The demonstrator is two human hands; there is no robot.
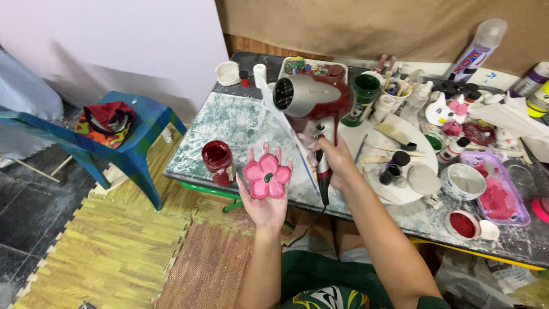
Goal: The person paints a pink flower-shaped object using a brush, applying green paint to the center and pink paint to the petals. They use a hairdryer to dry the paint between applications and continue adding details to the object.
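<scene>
A paint-stained table (240, 123) is crowded with jars and brushes. Over its near left edge, a glossy red and silver hair dryer (311, 98) is gripped by the right hand (334, 163). A pink clay flower (266, 176), lumpy and green-centred, is cradled flat on the open left hand (264, 197). For even drying, airflow is best kept moving and well apart from the wet paint.

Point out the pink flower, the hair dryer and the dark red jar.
pink flower (266, 176), head view, on its green centre.
hair dryer (311, 97), head view, on its red and silver body.
dark red jar (218, 162), head view, on its side.
</scene>
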